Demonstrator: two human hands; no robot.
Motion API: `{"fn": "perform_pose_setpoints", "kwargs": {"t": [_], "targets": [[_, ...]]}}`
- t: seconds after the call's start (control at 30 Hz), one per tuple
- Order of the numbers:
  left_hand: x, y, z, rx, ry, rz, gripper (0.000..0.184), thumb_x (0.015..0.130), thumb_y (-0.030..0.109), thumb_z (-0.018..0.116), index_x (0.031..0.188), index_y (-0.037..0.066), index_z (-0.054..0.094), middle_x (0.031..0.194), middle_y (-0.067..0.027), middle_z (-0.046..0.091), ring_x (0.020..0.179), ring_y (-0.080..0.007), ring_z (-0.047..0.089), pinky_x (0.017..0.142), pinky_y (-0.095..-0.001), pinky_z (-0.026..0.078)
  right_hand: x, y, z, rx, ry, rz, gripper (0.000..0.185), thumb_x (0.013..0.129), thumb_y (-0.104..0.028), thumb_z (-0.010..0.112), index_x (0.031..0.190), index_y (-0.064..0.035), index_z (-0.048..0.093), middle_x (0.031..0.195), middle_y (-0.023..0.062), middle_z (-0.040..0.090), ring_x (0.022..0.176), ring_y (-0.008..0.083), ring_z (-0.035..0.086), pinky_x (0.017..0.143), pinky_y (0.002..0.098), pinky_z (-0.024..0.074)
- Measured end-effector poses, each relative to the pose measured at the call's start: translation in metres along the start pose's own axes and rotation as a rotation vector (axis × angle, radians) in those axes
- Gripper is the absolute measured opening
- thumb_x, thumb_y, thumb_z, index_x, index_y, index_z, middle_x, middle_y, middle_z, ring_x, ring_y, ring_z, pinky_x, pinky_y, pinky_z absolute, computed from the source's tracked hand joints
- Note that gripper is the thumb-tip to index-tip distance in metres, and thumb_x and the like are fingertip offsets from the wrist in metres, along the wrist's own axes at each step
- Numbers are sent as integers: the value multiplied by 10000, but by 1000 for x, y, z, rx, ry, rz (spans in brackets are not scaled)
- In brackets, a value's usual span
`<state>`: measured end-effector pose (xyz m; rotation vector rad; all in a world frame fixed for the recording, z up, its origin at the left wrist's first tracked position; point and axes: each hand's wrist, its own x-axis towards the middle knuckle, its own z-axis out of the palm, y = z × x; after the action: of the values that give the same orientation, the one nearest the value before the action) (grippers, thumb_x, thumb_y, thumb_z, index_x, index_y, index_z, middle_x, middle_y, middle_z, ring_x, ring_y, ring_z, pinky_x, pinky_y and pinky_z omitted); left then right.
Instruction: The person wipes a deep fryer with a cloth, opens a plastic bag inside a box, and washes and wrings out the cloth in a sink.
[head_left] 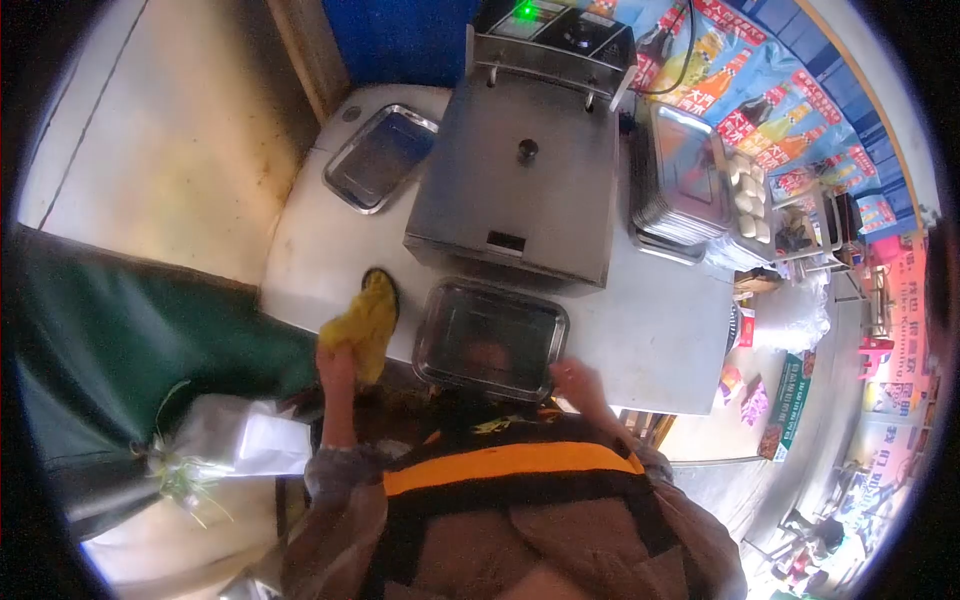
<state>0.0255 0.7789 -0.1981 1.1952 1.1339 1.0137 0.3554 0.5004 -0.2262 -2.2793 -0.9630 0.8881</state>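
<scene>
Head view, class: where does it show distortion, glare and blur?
Head view: black corners frame a rounded, fisheye-like image; head view: the plastic bag at right looks washed out by bright light; head view: the right hand and yellow cloth look soft, slightly blurred.

A crumpled, plain bright-yellow cloth [365, 322] is standing out against the smooth white counter [650, 345]. The shallow rectangular metal tray [492, 335] is showing murky dark grey inside its silver rim. The boxy stainless-steel machine [500, 200] is gleaming dull grey around a small round black knob [527, 151], and a small light [526, 11] is glowing vivid green. A broad orange stripe [515, 463] is crossing the black fabric apron [540, 487]. A glossy pale-blue poster [770, 110] is repeating red blocks, white characters and orange and yellow bottles.
</scene>
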Motion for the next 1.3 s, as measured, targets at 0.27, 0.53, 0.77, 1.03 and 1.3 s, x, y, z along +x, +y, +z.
{"fn": "perform_pose_setpoints", "kwargs": {"t": [0.27, 0.53, 0.77, 1.03, 1.3], "targets": [[-112, 52, 9, -169, -168, -475, 449, 719, 170, 526, 1141, 16, 509, 1022, -95, 573, 930, -201, 556, 837, -340, 456, 29, -31, 2, 32, 99, -47, 333, 867, -319, 460, 808, 3, 515, 688, 249, 571, 679, 441, 566, 616, 511, 442], [-97, -33, 91, 45, -299, -425, 317, 841, 195, 506, 1077, -14, 541, 922, -61, 588, 790, -165, 560, 684, -294, 451, 44, -40, 0, 51, 26, -14, 394, 861, -388, 493, 836, 2, 537, 727, 230, 587, 727, 422, 568, 641, 479, 440], [-118, 93, 104, 181, -465, -569, 413, 842, 245, 491, 1175, 0, 493, 1080, -124, 543, 958, -218, 537, 870, -336, 409, 14, -49, -69, 276, -212, 152, 392, 884, -387, 474, 882, -5, 560, 696, 147, 622, 657, 324, 610, 624, 420, 486], [-139, 182, 232, 149, -1009, -286, 545, 844, 144, 488, 1334, -12, 308, 1248, -152, 463, 1132, -215, 472, 957, -338, 366, -27, -58, -104, 1141, -434, -238, 428, 894, -295, 507, 1225, -33, 438, 1107, 111, 552, 996, 197, 524, 852, 329, 423], [-123, 129, 201, 641, -840, -187, 443, 874, 152, 504, 1291, 42, 401, 1201, -133, 521, 1059, -226, 525, 908, -317, 398, -33, 96, -224, 633, 703, 219, 487, 826, -261, 593, 1195, -17, 388, 1079, 203, 514, 1100, 316, 467, 902, 427, 396]]}}
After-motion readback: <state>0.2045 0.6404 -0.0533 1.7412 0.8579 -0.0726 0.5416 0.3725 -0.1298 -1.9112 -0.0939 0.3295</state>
